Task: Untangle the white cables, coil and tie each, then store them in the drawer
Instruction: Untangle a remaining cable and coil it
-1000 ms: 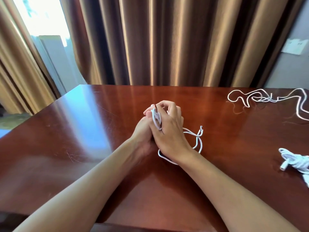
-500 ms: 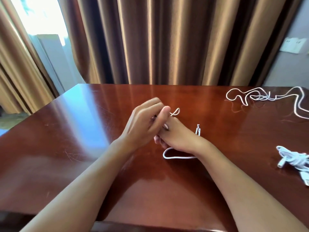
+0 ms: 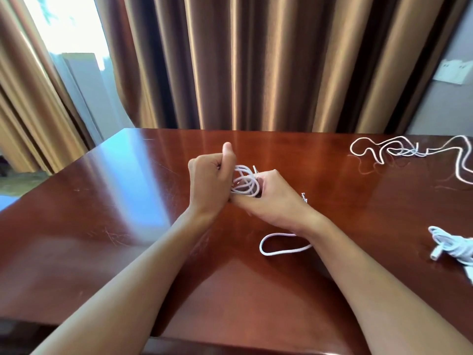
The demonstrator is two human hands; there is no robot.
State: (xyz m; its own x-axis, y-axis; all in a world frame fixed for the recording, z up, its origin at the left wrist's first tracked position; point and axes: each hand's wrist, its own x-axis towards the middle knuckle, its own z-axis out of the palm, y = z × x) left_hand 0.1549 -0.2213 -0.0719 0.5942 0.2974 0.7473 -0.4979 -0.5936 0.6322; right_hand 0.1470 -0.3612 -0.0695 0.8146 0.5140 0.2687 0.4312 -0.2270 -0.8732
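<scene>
A thin white cable [image 3: 245,184] is bunched in small loops between my two hands above the middle of the dark red wooden table [image 3: 128,226]. My left hand [image 3: 211,179] grips the left side of the loops, fingers curled and thumb up. My right hand [image 3: 275,201] holds the right side from below. One loop of the same cable lies on the table under my right wrist, and a connector end shows behind that hand. A loose white cable [image 3: 409,152] sprawls at the far right. A coiled white cable [image 3: 453,248] lies at the right edge.
Brown curtains [image 3: 256,60] hang right behind the table's far edge. A bright window gap [image 3: 69,42] is at the far left. A wall socket plate [image 3: 454,70] sits on the grey wall at the upper right. No drawer is in view.
My hands have drawn slightly apart, so the bunched loops now show between them. My left thumb has lifted. The loop on the table has shifted right, under my right wrist.
</scene>
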